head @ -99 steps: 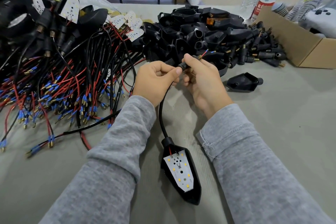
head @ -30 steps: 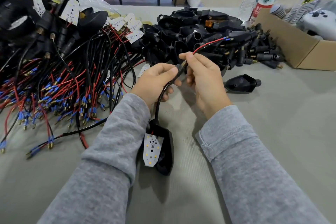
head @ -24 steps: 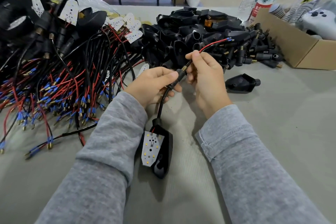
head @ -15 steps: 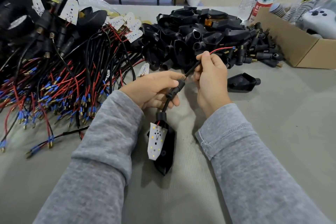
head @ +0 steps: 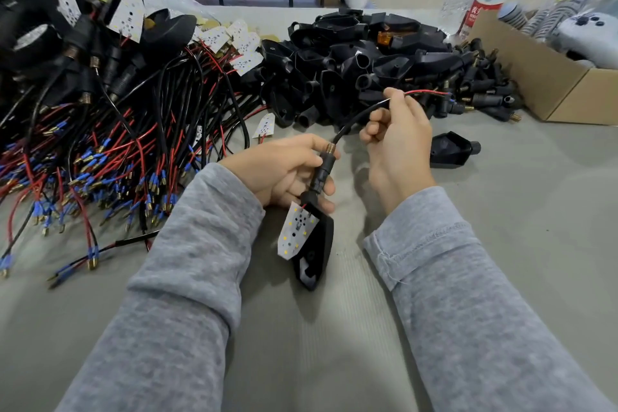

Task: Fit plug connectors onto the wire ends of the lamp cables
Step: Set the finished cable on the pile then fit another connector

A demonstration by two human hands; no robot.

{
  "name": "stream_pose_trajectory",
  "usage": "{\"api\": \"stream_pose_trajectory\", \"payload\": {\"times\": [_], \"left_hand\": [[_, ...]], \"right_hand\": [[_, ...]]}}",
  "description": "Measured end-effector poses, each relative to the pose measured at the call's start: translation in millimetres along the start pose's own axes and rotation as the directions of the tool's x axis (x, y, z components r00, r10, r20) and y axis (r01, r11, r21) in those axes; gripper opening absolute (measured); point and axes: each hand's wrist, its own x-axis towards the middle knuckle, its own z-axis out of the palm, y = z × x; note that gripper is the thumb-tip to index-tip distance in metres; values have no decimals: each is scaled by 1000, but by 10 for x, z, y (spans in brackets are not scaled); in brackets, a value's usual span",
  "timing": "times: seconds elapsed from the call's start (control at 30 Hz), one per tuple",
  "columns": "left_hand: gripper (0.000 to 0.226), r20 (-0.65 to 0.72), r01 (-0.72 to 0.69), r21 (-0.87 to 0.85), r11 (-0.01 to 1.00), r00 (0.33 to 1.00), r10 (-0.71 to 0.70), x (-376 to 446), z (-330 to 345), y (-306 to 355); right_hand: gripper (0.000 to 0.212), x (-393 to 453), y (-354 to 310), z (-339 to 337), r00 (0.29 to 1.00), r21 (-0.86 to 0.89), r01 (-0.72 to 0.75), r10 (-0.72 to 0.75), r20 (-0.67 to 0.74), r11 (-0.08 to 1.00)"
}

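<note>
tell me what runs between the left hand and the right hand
In the head view, a black cable spans the gap, from the plug connector held by the left hand up to the right hand.

No legible text on anything

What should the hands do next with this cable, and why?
Probably keep sliding the plug connector down to the lamp housing: the left hand holds it nearly there, while the right hand pinches the black cable taut.
</note>
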Motion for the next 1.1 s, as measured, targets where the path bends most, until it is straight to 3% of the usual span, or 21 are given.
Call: {"api": "stream_pose_trajectory", "payload": {"times": [0.13,0.23,0.33,0.47,0.7,0.83,0.97,1.1], "left_hand": [[28,-136,-137,-47,990,982,129,53,26,-2],[25,-210,-193,-94,977,963,170,62,36,6],[22,-231,-196,-196,961,961,149,56,67,22],[25,-245,-203,-261,944,960,138,52,107,77],[28,-500,-245,-215,945,859,109,87,-76,54],[28,-454,-147,-260,954,891,14,73,-75,48],[26,-499,-225,-187,956,860,105,36,-60,19],[25,-491,-246,-243,938,866,100,41,-50,47]], "right_hand": [[19,-41,46,67,970,-84,-152,165,177,985],[21,-98,86,84,933,-292,-91,184,310,952],[26,-116,79,78,939,-405,-10,147,310,914],[25,-100,69,81,970,-315,23,54,235,949],[25,-60,48,97,993,-27,26,-23,117,999],[25,-66,12,88,996,88,-7,-1,85,996],[24,-85,-12,86,995,118,-42,31,97,992],[21,-85,-3,75,992,89,-63,53,115,994]]}}
